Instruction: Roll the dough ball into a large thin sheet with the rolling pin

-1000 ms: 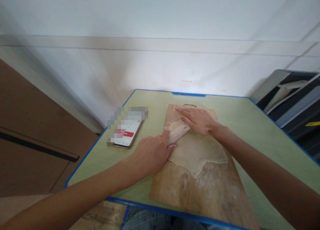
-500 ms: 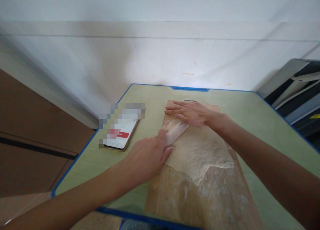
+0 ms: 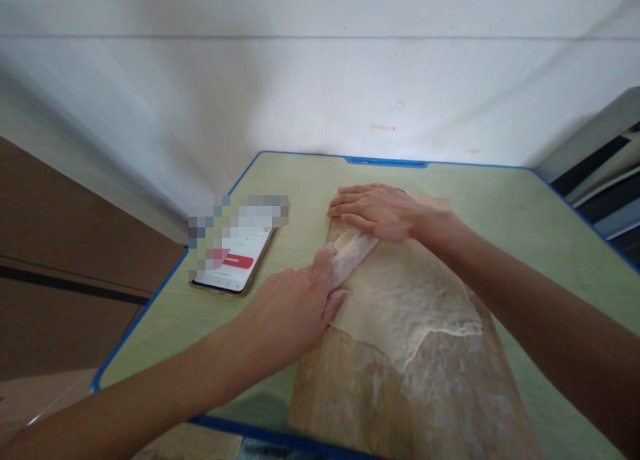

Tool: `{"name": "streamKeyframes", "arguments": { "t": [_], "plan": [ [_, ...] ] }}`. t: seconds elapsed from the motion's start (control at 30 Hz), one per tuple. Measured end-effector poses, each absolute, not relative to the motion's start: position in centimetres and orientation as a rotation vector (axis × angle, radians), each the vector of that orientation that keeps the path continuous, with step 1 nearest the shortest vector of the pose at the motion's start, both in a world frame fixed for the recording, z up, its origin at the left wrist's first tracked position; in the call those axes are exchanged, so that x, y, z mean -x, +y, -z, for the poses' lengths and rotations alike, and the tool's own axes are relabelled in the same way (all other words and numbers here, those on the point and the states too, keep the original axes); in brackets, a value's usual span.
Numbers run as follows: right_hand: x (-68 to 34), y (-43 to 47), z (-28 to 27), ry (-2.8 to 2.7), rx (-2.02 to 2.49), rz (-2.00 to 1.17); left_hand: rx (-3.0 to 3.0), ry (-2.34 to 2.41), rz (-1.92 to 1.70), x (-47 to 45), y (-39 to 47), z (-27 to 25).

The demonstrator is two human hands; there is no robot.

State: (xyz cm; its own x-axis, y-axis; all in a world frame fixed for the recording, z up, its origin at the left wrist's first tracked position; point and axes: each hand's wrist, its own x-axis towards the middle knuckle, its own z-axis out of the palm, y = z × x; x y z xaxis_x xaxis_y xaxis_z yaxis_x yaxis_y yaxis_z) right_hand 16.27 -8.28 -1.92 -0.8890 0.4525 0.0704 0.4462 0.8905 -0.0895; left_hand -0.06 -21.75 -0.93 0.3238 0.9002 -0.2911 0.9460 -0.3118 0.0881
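Note:
A floured rolling pin (image 3: 353, 259) lies slantwise across a thin, uneven sheet of dough (image 3: 400, 293). My left hand (image 3: 295, 307) is closed around the pin's near end, at the dough's left side. Over the far end lies my right hand (image 3: 377, 210), palm down with its fingers stretched out flat; that end of the pin is hidden beneath it. Under the dough is a wooden board (image 3: 390, 413), dusted with flour toward its near part. The sheet's near edge is jagged, with a pointed corner.
A phone (image 3: 235, 247) with a lit screen, partly blurred out, lies left of the board. The pale green table (image 3: 300, 173) has a blue rim and stands against a white wall (image 3: 320, 100). Brown panels (image 3: 65, 247) are at the left, dark and grey folded objects (image 3: 605, 173) at the right.
The view has tilted slightly downward, so the wall and table edge appear higher. Both hands keep their places on the rolling pin, and the dough looks about the same.

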Motion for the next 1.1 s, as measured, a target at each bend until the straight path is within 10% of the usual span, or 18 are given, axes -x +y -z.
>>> {"name": "streamKeyframes", "arguments": {
  "t": [1.1],
  "plan": [
    [-12.3,-6.9,1.5,-2.954,1.048,-0.050,-2.217,1.558,0.096,2.0,-21.4,1.6]
  ]
}}
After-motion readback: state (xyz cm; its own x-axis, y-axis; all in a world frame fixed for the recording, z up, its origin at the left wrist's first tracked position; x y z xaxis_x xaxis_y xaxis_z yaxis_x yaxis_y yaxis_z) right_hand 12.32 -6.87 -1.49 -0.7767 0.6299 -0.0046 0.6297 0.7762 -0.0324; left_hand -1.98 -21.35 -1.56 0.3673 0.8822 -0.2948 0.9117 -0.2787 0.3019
